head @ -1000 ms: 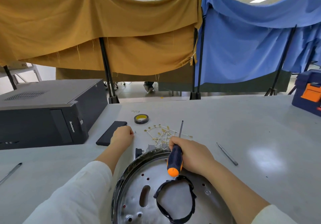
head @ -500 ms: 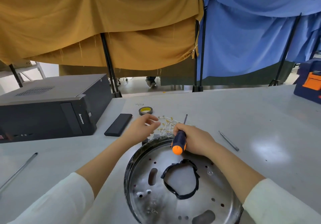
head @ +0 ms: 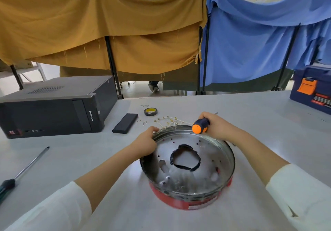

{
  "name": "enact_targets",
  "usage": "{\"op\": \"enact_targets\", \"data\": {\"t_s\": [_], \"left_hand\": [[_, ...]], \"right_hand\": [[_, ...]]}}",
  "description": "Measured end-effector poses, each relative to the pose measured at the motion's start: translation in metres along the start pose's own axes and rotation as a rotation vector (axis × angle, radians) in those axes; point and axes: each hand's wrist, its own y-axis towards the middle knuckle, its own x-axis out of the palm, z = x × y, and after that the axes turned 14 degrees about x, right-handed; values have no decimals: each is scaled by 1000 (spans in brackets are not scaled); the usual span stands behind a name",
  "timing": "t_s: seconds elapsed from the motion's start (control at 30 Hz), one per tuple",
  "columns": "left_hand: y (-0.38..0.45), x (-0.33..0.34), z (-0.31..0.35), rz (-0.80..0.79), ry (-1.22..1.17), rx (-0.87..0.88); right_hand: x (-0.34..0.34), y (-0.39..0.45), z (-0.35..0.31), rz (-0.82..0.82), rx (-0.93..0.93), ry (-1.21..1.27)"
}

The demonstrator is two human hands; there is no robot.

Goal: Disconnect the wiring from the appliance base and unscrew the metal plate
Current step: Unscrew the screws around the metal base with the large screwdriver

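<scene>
Left hand (head: 145,144): gripping far-left rim of appliance base (head: 188,169), steadying it.
Right hand (head: 215,126): clenching screwdriver (head: 200,125) beyond far rim.
Base: sitting mid-surface (head: 268,123); likely stiff, light, slick metal plate (head: 206,152) with sharp edges.
Hold: judging rim safest.

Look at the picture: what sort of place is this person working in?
Probably a repair or teardown workbench in a curtained workshop bay. Signs: a toolbox on the table, a desktop computer case, and cloth partitions hung on stands.
</scene>
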Motion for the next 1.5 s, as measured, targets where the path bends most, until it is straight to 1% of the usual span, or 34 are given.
{"op": "enact_targets", "data": {"t_s": [0.07, 0.17, 0.3, 0.43, 0.53, 0.6, 0.7, 0.8, 0.9, 0.97, 1.0, 1.07, 1.1, 1.2, 1.27, 1.37, 1.47, 1.5], "left_hand": [[-8, 3, 0, 22, 12, -22], [-24, 7, 0, 38, 61, -20], [-45, 8, 1, 89, 176, 30], [-47, 6, 1, 61, 267, 5], [-44, 1, 0, 31, 349, 7], [-42, -3, 0, 3, 330, 5], [-38, -10, -2, 8, 212, 13], [-31, -14, 0, 67, 223, 62], [-20, -14, 7, 96, 314, 135], [-13, -9, 13, 55, 405, 171], [-8, -6, 16, 24, 491, 186], [1, 3, 21, -56, 639, 201], [5, 7, 23, -110, 635, 199], [16, 16, 26, -256, 399, 206], [19, 19, 23, -254, 324, 206], [20, 22, 17, -171, 362, 195], [25, 17, 13, -128, 406, 183], [27, 14, 13, -127, 438, 172]], "right_hand": [[5, -3, 7, 1, 16, 32], [10, -8, 9, 70, 49, 57], [15, -11, 8, 123, -8, 52], [16, -11, -2, 146, 13, -112], [18, -11, -5, 183, 47, -187], [21, -11, -3, 227, 70, -197], [29, -10, 1, 278, 97, -178], [38, -8, 7, 231, 92, -181], [37, -4, 2, 112, 12, -159], [36, -3, -6, -6, -66, -137], [36, -3, -11, -60, -106, -134], [39, -3, -19, -129, -175, -138], [41, -2, -21, -141, -198, -128], [47, 0, -23, -133, -230, -46], [50, 3, -20, -101, -216, 14], [49, 4, -20, 10, -158, 111], [40, 2, -33, 93, -175, 457], [34, 1, -38, 126, -167, 523]]}}
